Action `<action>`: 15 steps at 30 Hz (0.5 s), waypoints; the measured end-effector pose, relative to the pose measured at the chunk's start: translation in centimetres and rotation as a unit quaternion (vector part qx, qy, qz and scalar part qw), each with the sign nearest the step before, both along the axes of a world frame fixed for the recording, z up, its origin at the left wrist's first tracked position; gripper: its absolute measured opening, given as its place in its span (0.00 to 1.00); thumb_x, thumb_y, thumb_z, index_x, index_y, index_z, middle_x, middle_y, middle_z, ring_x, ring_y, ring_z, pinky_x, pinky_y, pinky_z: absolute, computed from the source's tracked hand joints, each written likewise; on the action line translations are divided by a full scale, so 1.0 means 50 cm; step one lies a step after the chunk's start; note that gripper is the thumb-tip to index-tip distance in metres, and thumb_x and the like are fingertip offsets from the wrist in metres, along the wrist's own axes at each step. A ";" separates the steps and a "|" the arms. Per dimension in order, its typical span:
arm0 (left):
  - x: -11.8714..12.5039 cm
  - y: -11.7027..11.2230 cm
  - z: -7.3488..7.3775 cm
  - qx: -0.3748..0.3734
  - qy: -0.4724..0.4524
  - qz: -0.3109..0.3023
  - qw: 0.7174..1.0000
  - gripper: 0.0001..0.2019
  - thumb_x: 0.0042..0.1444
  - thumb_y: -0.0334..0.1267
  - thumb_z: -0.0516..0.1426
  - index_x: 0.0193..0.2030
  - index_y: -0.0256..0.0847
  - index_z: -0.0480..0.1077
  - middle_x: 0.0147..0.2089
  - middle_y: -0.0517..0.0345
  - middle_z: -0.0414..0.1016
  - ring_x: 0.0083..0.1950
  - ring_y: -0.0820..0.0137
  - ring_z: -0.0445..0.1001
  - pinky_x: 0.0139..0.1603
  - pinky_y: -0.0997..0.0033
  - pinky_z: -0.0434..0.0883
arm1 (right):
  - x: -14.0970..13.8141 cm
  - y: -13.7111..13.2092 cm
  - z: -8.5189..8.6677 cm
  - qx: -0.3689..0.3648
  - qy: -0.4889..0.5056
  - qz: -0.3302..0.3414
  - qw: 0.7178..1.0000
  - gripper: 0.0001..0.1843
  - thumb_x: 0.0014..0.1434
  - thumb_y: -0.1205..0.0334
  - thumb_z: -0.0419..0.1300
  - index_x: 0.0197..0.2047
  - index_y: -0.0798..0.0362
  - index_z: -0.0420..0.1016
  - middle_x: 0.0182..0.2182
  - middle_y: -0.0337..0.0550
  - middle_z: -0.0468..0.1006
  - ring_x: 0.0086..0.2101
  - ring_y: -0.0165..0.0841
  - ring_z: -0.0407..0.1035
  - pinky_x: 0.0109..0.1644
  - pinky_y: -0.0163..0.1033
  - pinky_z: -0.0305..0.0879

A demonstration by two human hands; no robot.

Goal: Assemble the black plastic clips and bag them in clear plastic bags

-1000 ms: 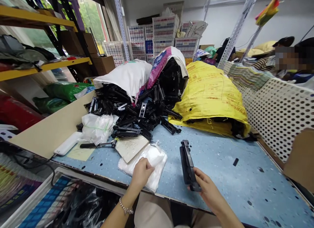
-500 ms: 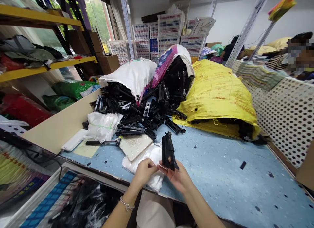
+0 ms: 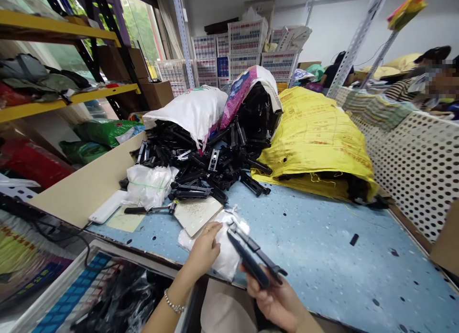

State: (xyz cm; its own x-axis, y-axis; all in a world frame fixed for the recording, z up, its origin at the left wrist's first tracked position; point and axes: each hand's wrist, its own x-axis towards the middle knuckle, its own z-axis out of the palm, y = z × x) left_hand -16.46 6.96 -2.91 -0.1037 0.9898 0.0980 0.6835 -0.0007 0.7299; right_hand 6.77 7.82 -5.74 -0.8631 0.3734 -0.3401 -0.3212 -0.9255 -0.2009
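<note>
My right hand, low at the table's front edge, grips a long black hinged plastic part by its near end. The part slants up to the left, its two arms lying nearly side by side. To its left, my left hand reaches over a stack of white plastic bags, fingers stretched forward and apparently holding nothing. Whether its fingertips touch the bags I cannot tell. Just beyond them lies a pale square tile sprinkled with small bits. A black-handled hammer-like tool rests against the tile's left side.
Many similar black parts are heaped behind the tile, spilling from a white sack. A yellow sack stands at right beside a perforated white panel. Bundled bags sit at left. A crate is below. Co-workers are at far right.
My right hand has moved down and nearer, tilting the black part from upright to slanting left. My left hand has drawn away from it, up and left over the white bags.
</note>
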 end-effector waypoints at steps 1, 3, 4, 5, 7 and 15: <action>0.000 -0.003 -0.002 0.010 -0.016 0.003 1.000 0.31 0.48 0.20 0.49 0.60 0.39 0.64 0.61 0.46 0.64 0.51 0.66 0.73 0.57 0.60 0.70 | -0.002 -0.012 -0.008 -0.012 0.015 0.021 1.000 0.21 0.51 0.52 0.69 0.42 0.58 0.75 0.27 0.38 0.74 0.23 0.19 0.65 0.23 0.17 0.61; 0.009 -0.019 0.003 0.035 -0.025 -0.003 0.999 0.32 0.50 0.20 0.47 0.63 0.39 0.62 0.64 0.46 0.62 0.62 0.63 0.66 0.64 0.57 0.63 | -0.018 -0.024 -0.025 -0.014 0.019 0.031 0.999 0.20 0.51 0.52 0.69 0.40 0.58 0.74 0.27 0.37 0.74 0.25 0.17 0.65 0.25 0.15 0.60; 0.019 -0.031 0.008 0.044 -0.022 -0.019 0.999 0.32 0.51 0.20 0.46 0.64 0.40 0.61 0.65 0.47 0.61 0.66 0.63 0.61 0.67 0.56 0.60 | -0.031 -0.023 -0.032 -0.003 0.002 0.022 1.000 0.20 0.49 0.51 0.70 0.39 0.57 0.74 0.28 0.37 0.74 0.25 0.17 0.65 0.25 0.15 0.60; 0.033 -0.045 0.015 0.046 -0.019 -0.047 0.998 0.32 0.52 0.20 0.46 0.65 0.41 0.59 0.65 0.47 0.61 0.68 0.64 0.58 0.68 0.56 0.58 | -0.045 -0.018 -0.036 0.014 -0.023 0.009 1.000 0.21 0.47 0.50 0.71 0.38 0.57 0.74 0.27 0.37 0.74 0.24 0.17 0.65 0.24 0.16 0.60; 0.066 -0.074 0.028 0.039 -0.014 -0.123 0.992 0.34 0.54 0.20 0.45 0.68 0.44 0.54 0.67 0.49 0.58 0.69 0.65 0.57 0.68 0.58 0.59 | -0.071 -0.004 -0.033 0.049 -0.076 -0.027 0.996 0.22 0.43 0.50 0.72 0.34 0.56 0.74 0.25 0.36 0.72 0.22 0.18 0.63 0.22 0.19 0.59; 0.083 -0.161 0.113 0.016 0.017 -0.135 0.991 0.26 0.58 0.31 0.52 0.65 0.48 0.60 0.62 0.50 0.67 0.62 0.63 0.67 0.62 0.65 0.67 | -0.071 -0.021 0.079 0.438 -0.214 -0.038 0.872 0.15 0.53 0.52 0.65 0.40 0.53 0.78 0.29 0.39 0.76 0.29 0.31 0.69 0.35 0.36 0.68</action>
State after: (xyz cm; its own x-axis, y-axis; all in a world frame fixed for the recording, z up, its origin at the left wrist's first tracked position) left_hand -12.28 -1.10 2.72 0.1685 0.9773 0.1283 0.6790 -0.2094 0.7037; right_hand 3.21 6.75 -1.77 -0.6876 0.7031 -0.1814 -0.0971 -0.3366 -0.9366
